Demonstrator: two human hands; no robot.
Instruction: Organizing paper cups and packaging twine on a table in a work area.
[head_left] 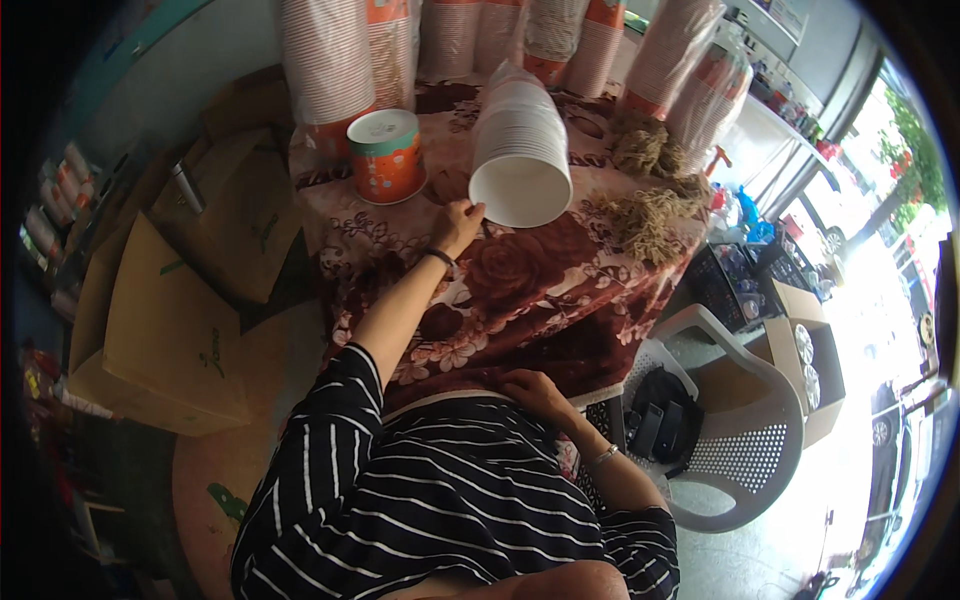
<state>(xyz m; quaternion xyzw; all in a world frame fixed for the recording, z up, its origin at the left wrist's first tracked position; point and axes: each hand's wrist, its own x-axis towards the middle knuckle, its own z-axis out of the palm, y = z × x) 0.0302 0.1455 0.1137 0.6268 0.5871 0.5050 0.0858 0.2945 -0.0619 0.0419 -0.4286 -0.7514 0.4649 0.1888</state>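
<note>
A long stack of white paper tubs in a clear plastic sleeve lies on its side, the open mouth facing me. My left hand is at the left of that mouth. Its fingers are drawn together by the rim; whether they pinch the rim is hidden. Just left of the stack, an orange paper tub with a green band stands upside down, its white base up. My right hand rests with fingers laid out on the near edge of the flowered tablecloth, holding nothing.
Tall sleeved stacks of paper tubs line the table's back. Bundles of tan fibrous string lie at the right. Open cardboard boxes stand on the left; a plastic chair holding a black bag is close on my right.
</note>
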